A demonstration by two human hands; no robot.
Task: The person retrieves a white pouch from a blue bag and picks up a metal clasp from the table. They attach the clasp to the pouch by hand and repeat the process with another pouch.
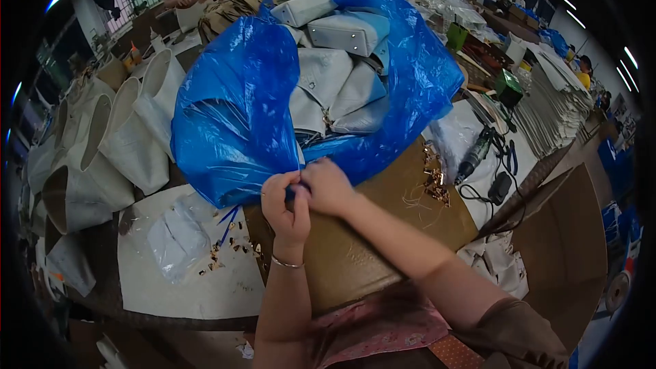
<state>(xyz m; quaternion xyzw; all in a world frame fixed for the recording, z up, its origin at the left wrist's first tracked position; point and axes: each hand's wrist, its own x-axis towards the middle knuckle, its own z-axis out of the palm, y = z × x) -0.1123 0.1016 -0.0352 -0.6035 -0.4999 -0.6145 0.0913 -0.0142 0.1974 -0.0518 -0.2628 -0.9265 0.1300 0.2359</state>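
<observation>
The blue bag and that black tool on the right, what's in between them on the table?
In the head view, between the blue bag and the black tool lies brown cardboard with a small pile of gold metal bits on it.

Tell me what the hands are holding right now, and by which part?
Both hands, left hand and right hand, pinch the blue plastic bag at its lower edge, near the bag's opening.

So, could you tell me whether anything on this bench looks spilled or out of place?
Small gold metal bits lie scattered loose on the cardboard right of the hands, and more on the white sheet below the blue bag. They look spilled, not sorted.
</observation>
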